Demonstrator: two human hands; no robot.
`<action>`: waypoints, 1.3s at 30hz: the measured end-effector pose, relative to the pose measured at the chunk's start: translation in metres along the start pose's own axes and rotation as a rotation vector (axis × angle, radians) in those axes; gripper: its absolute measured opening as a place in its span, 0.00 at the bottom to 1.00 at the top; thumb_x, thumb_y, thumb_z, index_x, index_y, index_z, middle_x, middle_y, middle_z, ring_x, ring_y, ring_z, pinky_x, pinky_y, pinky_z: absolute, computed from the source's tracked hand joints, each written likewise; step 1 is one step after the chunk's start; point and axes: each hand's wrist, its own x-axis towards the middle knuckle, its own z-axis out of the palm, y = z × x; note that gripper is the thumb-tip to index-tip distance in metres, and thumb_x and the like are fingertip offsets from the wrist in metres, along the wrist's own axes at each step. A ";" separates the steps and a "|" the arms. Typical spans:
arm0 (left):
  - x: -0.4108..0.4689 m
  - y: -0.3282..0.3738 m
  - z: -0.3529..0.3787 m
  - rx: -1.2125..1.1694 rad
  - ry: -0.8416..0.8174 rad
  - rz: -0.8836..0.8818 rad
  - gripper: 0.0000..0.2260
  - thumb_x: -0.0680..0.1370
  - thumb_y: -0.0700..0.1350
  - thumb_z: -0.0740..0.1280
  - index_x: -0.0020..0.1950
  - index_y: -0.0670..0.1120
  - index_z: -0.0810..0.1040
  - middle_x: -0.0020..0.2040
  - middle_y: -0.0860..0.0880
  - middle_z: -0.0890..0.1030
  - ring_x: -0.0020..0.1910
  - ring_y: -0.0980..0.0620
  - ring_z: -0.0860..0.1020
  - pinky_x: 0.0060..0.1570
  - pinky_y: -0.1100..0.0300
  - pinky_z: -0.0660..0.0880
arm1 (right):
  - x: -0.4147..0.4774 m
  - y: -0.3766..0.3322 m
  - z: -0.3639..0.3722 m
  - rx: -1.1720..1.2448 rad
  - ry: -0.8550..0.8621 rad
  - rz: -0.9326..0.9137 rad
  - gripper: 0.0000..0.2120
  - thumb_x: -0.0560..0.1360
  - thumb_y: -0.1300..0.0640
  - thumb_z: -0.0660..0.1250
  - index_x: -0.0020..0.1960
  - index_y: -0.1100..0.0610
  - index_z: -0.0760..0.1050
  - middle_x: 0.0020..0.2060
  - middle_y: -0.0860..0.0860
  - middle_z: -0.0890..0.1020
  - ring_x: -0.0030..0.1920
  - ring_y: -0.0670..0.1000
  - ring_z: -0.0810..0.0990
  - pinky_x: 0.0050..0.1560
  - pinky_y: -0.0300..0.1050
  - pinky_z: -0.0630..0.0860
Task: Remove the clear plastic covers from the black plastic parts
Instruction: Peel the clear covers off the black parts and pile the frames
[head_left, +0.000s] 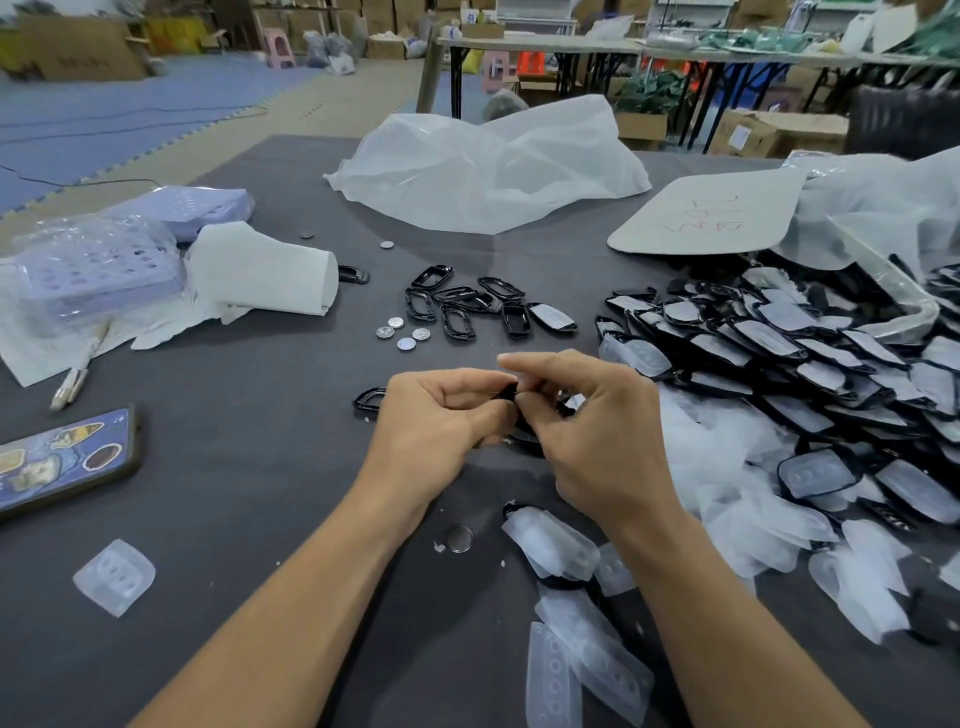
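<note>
Loose clear covers (582, 665) lie stacked at the near edge, just right of the forearms, with one more stray cover (115, 577) off to the near left. Both hands meet over the middle of the table: the left hand (441, 421) is curled and pinching a small black part (506, 396), and the right hand (597, 421) closes in on the same piece with thumb and fingers bunched. Whether a cover is on it, I cannot tell; the fingers hide it.

Risk now, as I read it: the part is small and glossy, so a hard tug could flick it out of the pinch and into the big heap of covered parts (805, 353) on the right, mixing done with undone. The thin frame might also bend or snap if twisted instead of peeled. And a dropped piece could scatter the coins (402, 331) or the finished bare frames (457, 306) beyond the hands.

Underneath is a dark grey table (260, 364), matte and cluttered: a phone (62, 460) at left, a big plastic bag (488, 166) at the far side. Behind it, a warehouse floor with blue mats (104, 109), cardboard boxes and folding tables.
</note>
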 end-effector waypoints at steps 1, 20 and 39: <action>0.001 0.000 -0.001 -0.006 0.005 -0.012 0.11 0.75 0.31 0.73 0.53 0.43 0.88 0.44 0.41 0.88 0.43 0.48 0.84 0.43 0.61 0.81 | 0.000 0.000 -0.001 0.025 0.006 0.020 0.18 0.73 0.68 0.73 0.54 0.47 0.87 0.42 0.40 0.86 0.43 0.44 0.84 0.48 0.37 0.80; 0.003 0.004 0.005 -0.306 0.174 -0.140 0.12 0.76 0.33 0.71 0.55 0.46 0.86 0.40 0.48 0.87 0.35 0.56 0.84 0.37 0.66 0.80 | 0.008 -0.003 -0.001 0.424 -0.081 0.517 0.12 0.75 0.64 0.74 0.39 0.47 0.86 0.31 0.55 0.85 0.25 0.50 0.80 0.27 0.40 0.74; -0.001 0.010 0.004 -0.210 0.175 -0.093 0.08 0.79 0.37 0.71 0.49 0.47 0.88 0.38 0.47 0.87 0.29 0.56 0.80 0.36 0.65 0.79 | 0.009 -0.006 -0.005 0.696 -0.165 0.680 0.08 0.76 0.60 0.74 0.38 0.60 0.85 0.31 0.57 0.82 0.29 0.52 0.73 0.27 0.38 0.72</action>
